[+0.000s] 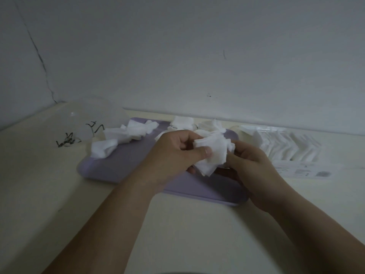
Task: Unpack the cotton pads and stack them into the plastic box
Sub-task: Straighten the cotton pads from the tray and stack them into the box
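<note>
Likely feather-light, soft and limp: prone to bending, fanning out and sliding off one another, yet in no danger of breaking. Best taken by the flat faces, with thumb above and fingers below, squeezed just enough to keep the edges square; taken by a corner alone, probably a droop and a spill.

Held now as a bunch of cotton pads (pixel 214 155) above the lilac tray (pixel 126 165), over the middle of the worktop (pixel 177 230) toward its far edge. Pinched from one side by the left hand (pixel 175 153), with thumb flat on top and fingers curled beneath. Gripped from the other side by the right hand (pixel 250 165), with fingers curled round the bunch.

White, thin, squarish, with edges splayed and uneven. More loose pads (pixel 118 139) heaped along the tray's far side. Neat rows of them standing in the plastic box (pixel 286 145) toward the worktop's right edge.
</note>
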A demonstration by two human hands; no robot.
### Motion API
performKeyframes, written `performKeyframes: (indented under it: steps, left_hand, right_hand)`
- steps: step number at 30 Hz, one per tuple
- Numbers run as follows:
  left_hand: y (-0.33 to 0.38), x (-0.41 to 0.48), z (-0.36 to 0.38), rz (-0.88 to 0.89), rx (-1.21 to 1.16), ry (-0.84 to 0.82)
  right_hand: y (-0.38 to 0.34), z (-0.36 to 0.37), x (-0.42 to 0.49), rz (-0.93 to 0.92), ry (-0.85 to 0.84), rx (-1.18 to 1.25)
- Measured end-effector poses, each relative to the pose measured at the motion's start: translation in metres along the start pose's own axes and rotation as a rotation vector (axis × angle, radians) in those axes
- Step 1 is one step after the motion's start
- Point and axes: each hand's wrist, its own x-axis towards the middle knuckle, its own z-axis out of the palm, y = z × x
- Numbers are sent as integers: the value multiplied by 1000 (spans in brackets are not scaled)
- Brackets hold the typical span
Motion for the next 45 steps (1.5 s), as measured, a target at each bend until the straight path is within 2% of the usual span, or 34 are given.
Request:
performKeyframes:
  steps: [6,9,11,13,17,20,25,28,30,32,34,39,45]
  left_hand:
    - [-4,2,-1,19,-16,-25]
    - [-4,1,0,35,15,-10]
    - [-5,1,1,46,27,-7]
    - [-5,1,1,34,4,-44]
    - [-4,-1,2,27,8,-158]
    - [-3,0,3,25,24,-72]
    - [-6,3,-4,-14,65,44]
    - [-3,8,-10,-18,-42,113]
    - [2,7,-10,-11,-170,40]
    - [5,2,-6,-7,-221,-100]
    - [4,-2,-2,18,-135,-147]
    - [0,0,6,40,4,53]
    - [-8,2,10,24,98,138]
  right_hand:
    - [-4,2,0,79,12,77]
    - [-2,1,0,85,-50,136]
    - [-1,0,-1,46,-41,82]
    - [0,1,-2,-24,3,10]
    - [0,-1,1,-24,43,85]
    - [2,-1,3,-6,81,116]
    - [1,-6,6,-8,235,197]
    - [5,-11,8,-50,304,104]
    - [8,-10,8,-61,315,45]
    - [9,-10,7,-73,271,-43]
    - [6,-7,4,-82,178,-58]
    - [5,-3,1,-61,82,-45]
    - [1,1,-1,-44,42,-40]
